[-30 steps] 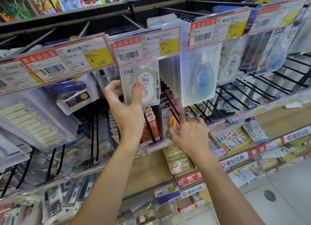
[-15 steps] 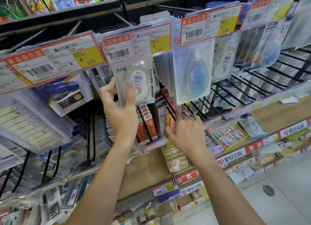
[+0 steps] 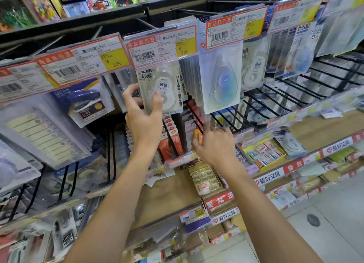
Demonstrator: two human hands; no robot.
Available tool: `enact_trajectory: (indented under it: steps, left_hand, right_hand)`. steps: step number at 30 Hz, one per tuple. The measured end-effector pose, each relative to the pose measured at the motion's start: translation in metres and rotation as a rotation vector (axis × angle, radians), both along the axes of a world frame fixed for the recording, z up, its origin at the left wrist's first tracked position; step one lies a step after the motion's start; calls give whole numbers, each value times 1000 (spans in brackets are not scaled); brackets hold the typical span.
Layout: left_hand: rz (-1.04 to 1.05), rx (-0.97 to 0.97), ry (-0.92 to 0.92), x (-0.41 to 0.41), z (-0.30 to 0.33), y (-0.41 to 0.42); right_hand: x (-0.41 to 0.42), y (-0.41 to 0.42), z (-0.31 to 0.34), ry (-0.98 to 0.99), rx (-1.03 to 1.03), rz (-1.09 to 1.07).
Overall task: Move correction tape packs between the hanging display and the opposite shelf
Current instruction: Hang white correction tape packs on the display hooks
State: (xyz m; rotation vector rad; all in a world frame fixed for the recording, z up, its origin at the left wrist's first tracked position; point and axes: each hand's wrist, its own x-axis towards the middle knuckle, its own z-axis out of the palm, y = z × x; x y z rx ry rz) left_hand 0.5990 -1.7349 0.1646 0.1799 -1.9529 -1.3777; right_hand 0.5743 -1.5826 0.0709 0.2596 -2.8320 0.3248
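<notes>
My left fingers (image 3: 157,97) have the front correction tape pack (image 3: 160,87) pinched by its lower half, thumb pressed on the clear blister over the tape wheel and the other fingertips curled behind the card's left edge, so I judge I can steady it and slide it along its hook without it swinging. The pack hangs straight above my left hand (image 3: 143,123), its top tucked behind the price tag (image 3: 161,46) clipped to the hook's end; that tag reads 商品标价签 with a barcode and ¥5.80 on a yellow patch. On the pack itself I can read 大容量 at the upper left and a column of characters down the right side, too small for me to be sure of. My right hand (image 3: 213,144) is lower and to the right, fingers loose and spread, holding nothing, their tips touching the black wire dividers (image 3: 197,113) and the small red-and-white packs (image 3: 173,132) below the hook, ready, I'd guess, to catch or brace. Just right of my left fingers hangs a blue teardrop tape pack (image 3: 222,85) under a tag I cannot read clearly. Left of them, a tag shows ¥3.00 (image 3: 82,60). Below my right wrist the shelf edge strips (image 3: 269,179) say 爱好文具.
</notes>
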Motion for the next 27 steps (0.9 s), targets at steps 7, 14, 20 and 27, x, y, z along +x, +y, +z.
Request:
enact_trajectory:
  steps: [7, 14, 20, 27]
  left_hand:
    - [13, -185, -251, 39, -4, -12]
    - [6, -695, -515, 106, -12, -29]
    - [-11, -1130, -784, 162, -7, -14]
    - [-321, -1287, -953, 207, -27, 41]
  right_hand:
    - [7, 6, 13, -77, 71, 27]
    - [25, 10, 32, -215, 275, 27]
    - [85, 30, 20, -65, 122, 67]
    - [177, 77, 17, -240, 117, 114]
